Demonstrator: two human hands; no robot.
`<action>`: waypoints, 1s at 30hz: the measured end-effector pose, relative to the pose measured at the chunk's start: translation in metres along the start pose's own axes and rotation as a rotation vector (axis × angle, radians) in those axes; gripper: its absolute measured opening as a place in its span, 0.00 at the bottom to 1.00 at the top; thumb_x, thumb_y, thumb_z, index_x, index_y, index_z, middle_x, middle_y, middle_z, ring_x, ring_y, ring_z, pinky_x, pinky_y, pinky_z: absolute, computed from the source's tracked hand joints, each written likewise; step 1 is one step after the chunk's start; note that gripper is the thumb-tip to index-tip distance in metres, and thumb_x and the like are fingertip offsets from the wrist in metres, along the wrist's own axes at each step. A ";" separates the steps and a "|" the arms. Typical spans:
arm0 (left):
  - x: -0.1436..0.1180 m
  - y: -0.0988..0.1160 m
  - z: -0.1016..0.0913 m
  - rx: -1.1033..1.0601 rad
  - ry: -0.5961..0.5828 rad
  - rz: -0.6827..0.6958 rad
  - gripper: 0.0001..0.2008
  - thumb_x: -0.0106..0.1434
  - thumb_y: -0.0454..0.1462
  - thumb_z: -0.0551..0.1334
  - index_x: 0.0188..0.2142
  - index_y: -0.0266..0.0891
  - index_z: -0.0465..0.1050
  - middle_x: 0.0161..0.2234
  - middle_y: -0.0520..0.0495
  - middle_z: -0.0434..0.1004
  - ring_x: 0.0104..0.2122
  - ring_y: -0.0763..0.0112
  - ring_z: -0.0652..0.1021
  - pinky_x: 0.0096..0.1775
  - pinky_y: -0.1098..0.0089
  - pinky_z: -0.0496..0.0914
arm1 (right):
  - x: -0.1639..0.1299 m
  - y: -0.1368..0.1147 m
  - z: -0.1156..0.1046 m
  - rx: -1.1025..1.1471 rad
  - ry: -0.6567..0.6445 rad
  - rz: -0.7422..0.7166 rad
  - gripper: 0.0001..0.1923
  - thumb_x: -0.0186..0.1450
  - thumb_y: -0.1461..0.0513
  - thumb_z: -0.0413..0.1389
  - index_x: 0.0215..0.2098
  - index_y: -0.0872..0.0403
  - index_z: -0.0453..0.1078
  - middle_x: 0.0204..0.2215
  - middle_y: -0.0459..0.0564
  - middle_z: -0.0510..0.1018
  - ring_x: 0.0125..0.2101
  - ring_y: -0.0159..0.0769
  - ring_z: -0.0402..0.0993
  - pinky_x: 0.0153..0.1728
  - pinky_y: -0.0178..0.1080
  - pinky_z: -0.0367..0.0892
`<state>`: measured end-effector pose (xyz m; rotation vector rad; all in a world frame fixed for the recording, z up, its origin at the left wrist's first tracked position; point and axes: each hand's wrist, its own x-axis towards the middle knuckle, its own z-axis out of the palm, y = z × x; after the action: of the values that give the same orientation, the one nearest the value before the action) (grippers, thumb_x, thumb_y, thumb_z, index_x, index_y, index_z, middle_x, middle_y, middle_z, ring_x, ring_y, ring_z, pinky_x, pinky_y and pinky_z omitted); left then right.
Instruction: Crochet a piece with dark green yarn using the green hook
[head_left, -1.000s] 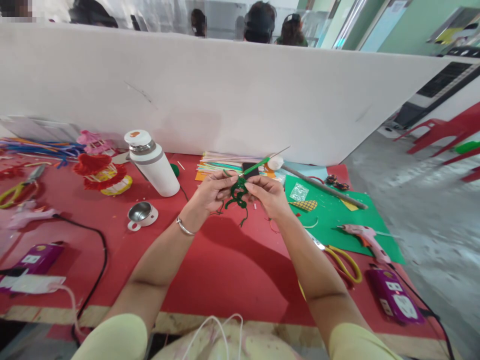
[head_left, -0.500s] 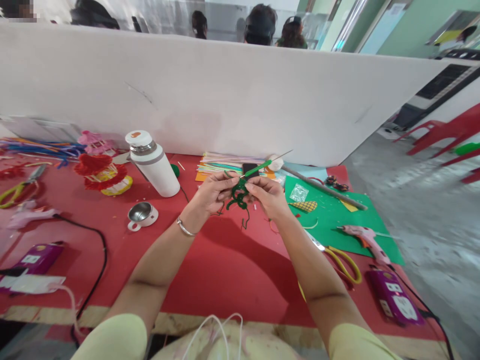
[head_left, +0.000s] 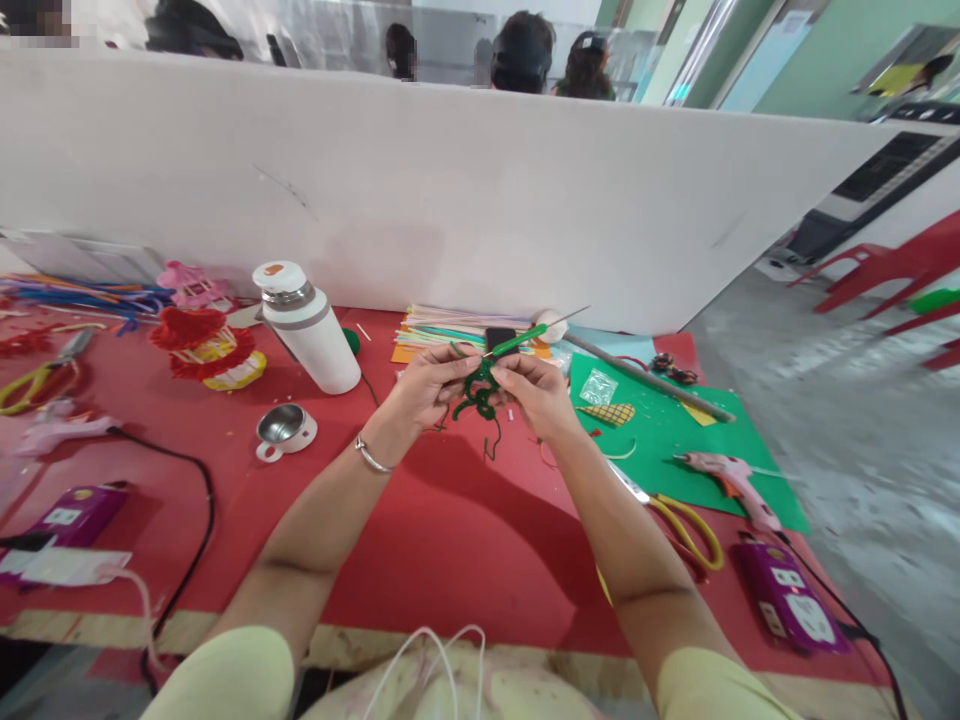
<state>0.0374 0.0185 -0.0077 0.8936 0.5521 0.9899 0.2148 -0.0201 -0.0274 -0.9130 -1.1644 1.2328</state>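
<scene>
Above the red table covering [head_left: 465, 560], a small curly piece of dark green crochet [head_left: 480, 385] is pinched in the fingers of my left hand [head_left: 431, 385]. A loose yarn tail [head_left: 491, 440] dangles beneath it. My right hand [head_left: 536, 390] is closed on a crochet hook [head_left: 521, 341] with a green handle, its fingertips also against the crochet. One metal end of the hook meets the top of the piece; the other points up and right. The fingers partly cover the work. Behind my left hand lies a ball of green yarn [head_left: 351, 341].
On the left stand a white thermos [head_left: 315, 335], a steel-lined cup [head_left: 286, 432] and a red-and-yellow craft piece [head_left: 206, 350]. To the right lie yellow-handled scissors [head_left: 686, 530], a pink glue gun [head_left: 731, 475] and a purple power block [head_left: 791, 595]. A white partition [head_left: 450, 190] rises behind.
The crochet hook's free end has shifted very slightly to the right and down. Both hands stay in nearly the same place on the crochet.
</scene>
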 end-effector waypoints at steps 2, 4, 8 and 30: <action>0.000 0.000 0.001 0.003 0.010 0.004 0.14 0.47 0.36 0.79 0.31 0.33 0.80 0.22 0.50 0.77 0.12 0.90 0.59 0.14 0.82 0.48 | 0.000 0.001 0.000 0.000 0.001 0.001 0.16 0.59 0.50 0.70 0.31 0.53 0.77 0.24 0.44 0.80 0.19 0.29 0.76 0.22 0.33 0.74; 0.000 0.000 0.001 0.011 0.014 0.008 0.14 0.47 0.36 0.79 0.31 0.32 0.80 0.23 0.49 0.78 0.13 0.90 0.59 0.14 0.82 0.48 | 0.001 0.001 0.000 0.005 0.001 0.001 0.16 0.59 0.50 0.70 0.31 0.53 0.77 0.24 0.43 0.80 0.19 0.28 0.75 0.22 0.32 0.75; -0.001 0.000 0.002 0.021 0.016 0.017 0.15 0.46 0.37 0.80 0.30 0.32 0.81 0.23 0.50 0.78 0.12 0.90 0.59 0.14 0.81 0.49 | 0.001 0.000 0.001 0.001 0.000 -0.003 0.16 0.59 0.50 0.70 0.32 0.53 0.77 0.24 0.43 0.80 0.19 0.28 0.76 0.22 0.32 0.75; -0.003 -0.008 0.000 0.650 -0.018 0.420 0.06 0.56 0.38 0.74 0.31 0.36 0.85 0.23 0.50 0.78 0.23 0.76 0.72 0.27 0.73 0.65 | 0.002 -0.001 -0.009 0.038 -0.120 0.302 0.19 0.62 0.46 0.62 0.32 0.51 0.68 0.19 0.42 0.76 0.15 0.32 0.72 0.10 0.31 0.57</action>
<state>0.0399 0.0143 -0.0140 1.6444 0.7030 1.1972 0.2233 -0.0172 -0.0277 -1.0231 -1.1200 1.5664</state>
